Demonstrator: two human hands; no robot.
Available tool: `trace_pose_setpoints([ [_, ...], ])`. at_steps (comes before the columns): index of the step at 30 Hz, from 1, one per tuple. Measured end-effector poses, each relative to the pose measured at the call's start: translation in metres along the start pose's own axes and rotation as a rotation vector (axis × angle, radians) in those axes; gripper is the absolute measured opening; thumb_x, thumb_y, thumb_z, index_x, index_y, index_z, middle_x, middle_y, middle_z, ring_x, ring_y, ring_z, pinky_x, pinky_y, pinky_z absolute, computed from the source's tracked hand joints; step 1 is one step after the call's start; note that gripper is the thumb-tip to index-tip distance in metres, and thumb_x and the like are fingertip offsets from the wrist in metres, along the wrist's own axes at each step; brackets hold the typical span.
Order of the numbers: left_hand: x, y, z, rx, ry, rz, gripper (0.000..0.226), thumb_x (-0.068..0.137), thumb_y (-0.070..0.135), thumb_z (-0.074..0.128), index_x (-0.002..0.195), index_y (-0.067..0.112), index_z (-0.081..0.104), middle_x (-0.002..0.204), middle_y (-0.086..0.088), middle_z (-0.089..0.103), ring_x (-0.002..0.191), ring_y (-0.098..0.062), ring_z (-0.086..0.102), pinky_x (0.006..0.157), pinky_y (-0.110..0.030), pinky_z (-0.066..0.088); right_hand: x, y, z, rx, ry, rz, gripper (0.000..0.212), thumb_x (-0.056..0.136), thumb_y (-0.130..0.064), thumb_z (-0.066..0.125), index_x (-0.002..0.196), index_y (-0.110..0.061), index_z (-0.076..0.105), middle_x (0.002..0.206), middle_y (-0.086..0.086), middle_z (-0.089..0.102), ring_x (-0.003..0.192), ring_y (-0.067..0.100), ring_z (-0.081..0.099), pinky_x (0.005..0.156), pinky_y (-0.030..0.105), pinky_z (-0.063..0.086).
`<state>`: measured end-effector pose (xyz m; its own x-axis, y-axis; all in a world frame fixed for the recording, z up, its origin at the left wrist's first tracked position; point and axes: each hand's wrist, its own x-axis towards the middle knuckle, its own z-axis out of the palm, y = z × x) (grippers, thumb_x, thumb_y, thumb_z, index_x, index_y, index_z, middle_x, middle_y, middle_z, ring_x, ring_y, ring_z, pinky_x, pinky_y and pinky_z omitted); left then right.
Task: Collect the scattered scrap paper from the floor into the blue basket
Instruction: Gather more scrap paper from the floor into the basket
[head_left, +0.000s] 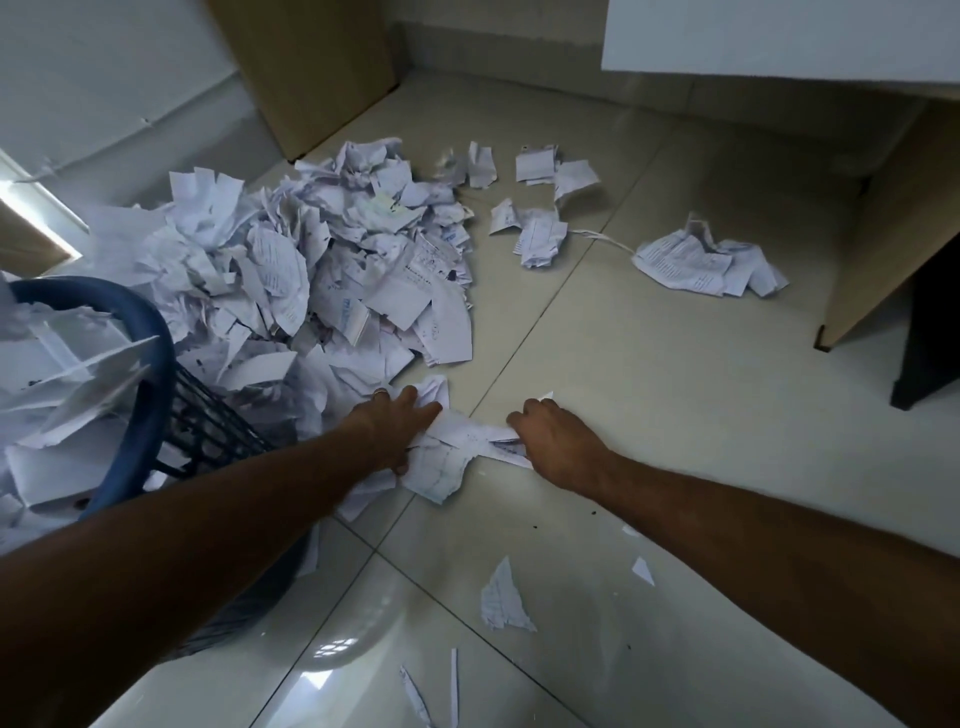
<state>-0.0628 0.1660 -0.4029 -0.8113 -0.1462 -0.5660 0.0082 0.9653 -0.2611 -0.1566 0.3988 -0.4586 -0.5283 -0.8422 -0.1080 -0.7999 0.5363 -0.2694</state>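
Hands (470, 436) gather scraps (457, 452) beside basket (156, 364), pile (322, 270) behind.

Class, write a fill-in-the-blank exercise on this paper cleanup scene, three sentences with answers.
1. The round plastic basket with paper in it is ___ in colour.
2. Both hands, left hand and right hand, gather torn white paper on the tiled ___.
3. The big heap of crumpled paper lies beside the ___.

Answers: blue; floor; basket
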Motion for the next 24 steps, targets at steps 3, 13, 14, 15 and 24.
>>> trace_pose_setpoints([
  [3, -0.012, 0.005, 0.003, 0.022, 0.223, 0.059, 0.072, 0.086, 0.03, 0.074, 0.144, 0.018, 0.034, 0.12, -0.013, 0.054, 0.1, -0.031, 0.064, 0.079, -0.04, 0.057, -0.008, 0.002, -0.009, 0.014, 0.024, 0.006, 0.014, 0.082, -0.014, 0.063, 0.091, -0.003, 0.063, 0.093, 0.021, 0.057, 0.089, 0.042, 0.057, 0.065, 0.042, 0.046],
  [13, -0.037, 0.017, -0.032, 0.151, 0.327, 0.106, 0.054, 0.091, 0.024, 0.067, 0.135, 0.016, 0.036, 0.127, -0.011, 0.046, 0.105, -0.024, 0.06, 0.079, -0.031, 0.054, -0.042, -0.029, -0.009, -0.144, -0.128, 0.094, 0.027, 0.093, -0.012, 0.055, 0.119, -0.006, 0.047, 0.119, 0.017, 0.049, 0.106, 0.032, 0.052, 0.079, 0.038, 0.045],
  [14, -0.038, 0.017, -0.035, 0.169, 0.344, 0.093, 0.054, 0.09, 0.024, 0.069, 0.132, 0.016, 0.037, 0.124, -0.01, 0.048, 0.101, -0.023, 0.06, 0.076, -0.03, 0.055, -0.042, -0.027, -0.013, -0.156, -0.124, 0.076, 0.026, 0.092, -0.009, 0.057, 0.116, -0.005, 0.048, 0.116, 0.017, 0.052, 0.104, 0.031, 0.054, 0.081, 0.037, 0.045],
  [15, -0.039, 0.016, -0.037, 0.178, 0.362, 0.097, 0.055, 0.088, 0.022, 0.07, 0.131, 0.016, 0.036, 0.123, -0.01, 0.048, 0.099, -0.023, 0.06, 0.074, -0.03, 0.056, -0.042, -0.023, -0.014, -0.163, -0.101, 0.058, 0.026, 0.088, -0.008, 0.062, 0.112, -0.004, 0.051, 0.111, 0.018, 0.055, 0.099, 0.031, 0.057, 0.08, 0.035, 0.046],
  [24, -0.06, 0.009, -0.064, 0.182, 0.388, 0.025, 0.085, 0.068, 0.028, 0.09, 0.129, 0.012, 0.033, 0.12, -0.009, 0.047, 0.097, -0.022, 0.059, 0.074, -0.033, 0.058, -0.048, -0.038, -0.012, -0.044, -0.194, 0.23, 0.06, 0.088, -0.048, 0.063, 0.127, -0.007, 0.042, 0.129, 0.014, 0.038, 0.116, 0.034, 0.045, 0.086, 0.041, 0.047],
])
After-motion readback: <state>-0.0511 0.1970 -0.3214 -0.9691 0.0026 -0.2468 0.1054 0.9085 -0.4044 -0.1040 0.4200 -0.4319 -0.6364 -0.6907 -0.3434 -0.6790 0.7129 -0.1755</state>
